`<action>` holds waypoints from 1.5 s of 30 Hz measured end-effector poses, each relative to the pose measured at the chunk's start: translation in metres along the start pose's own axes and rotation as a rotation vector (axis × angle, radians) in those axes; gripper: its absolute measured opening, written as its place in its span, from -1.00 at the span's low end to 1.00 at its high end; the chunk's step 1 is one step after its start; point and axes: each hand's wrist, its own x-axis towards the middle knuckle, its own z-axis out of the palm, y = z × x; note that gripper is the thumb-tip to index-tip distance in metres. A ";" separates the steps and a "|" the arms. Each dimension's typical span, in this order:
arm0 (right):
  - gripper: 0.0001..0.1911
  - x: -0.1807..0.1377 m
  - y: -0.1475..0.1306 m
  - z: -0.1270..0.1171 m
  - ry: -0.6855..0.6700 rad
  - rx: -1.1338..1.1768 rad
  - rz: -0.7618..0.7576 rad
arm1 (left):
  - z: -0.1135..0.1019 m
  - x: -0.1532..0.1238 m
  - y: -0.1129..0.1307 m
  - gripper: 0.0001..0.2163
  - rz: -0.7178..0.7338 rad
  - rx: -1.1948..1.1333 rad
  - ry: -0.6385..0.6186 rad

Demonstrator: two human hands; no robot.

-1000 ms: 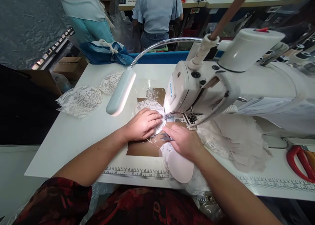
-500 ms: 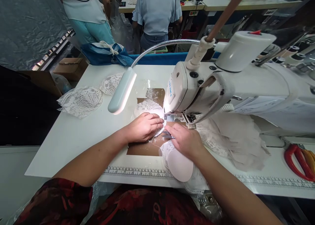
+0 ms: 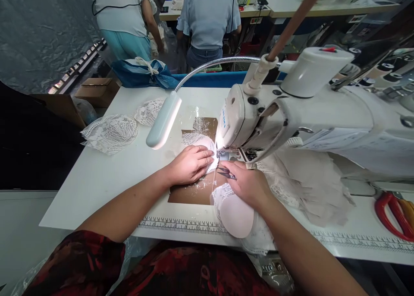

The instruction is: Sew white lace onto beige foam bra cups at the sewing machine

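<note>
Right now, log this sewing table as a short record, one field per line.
Left grip: laid flat on a white lace piece
Right grip: holding small scissors, fingertips close to the lace piece
Machine: white sewing machine, needle end beside the lace piece
Light: lamp on a curved metal neck
Table, left: two more lace pieces
Table, near edge: printed ruler
By right wrist: pale rounded pad
Table, far right: red handle
Beyond: two people

Lace pieces [image 3: 111, 133] lie left of the sewing machine [image 3: 310, 110].
</note>
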 end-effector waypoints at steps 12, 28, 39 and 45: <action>-0.86 -0.054 0.012 -0.030 -0.225 0.075 0.109 | -0.008 -0.003 -0.011 -0.60 -0.431 -0.058 0.115; -0.58 0.031 -0.090 -0.018 -0.026 0.555 -0.171 | -0.111 -0.105 -0.035 -0.85 -0.738 0.106 0.133; -0.50 0.126 -0.122 0.010 0.063 0.190 -0.425 | -0.121 -0.144 -0.081 -0.53 -0.853 0.412 0.203; -0.59 0.027 -0.068 0.005 -0.073 0.075 -0.561 | -0.110 -0.123 -0.032 -0.50 -0.684 0.107 0.093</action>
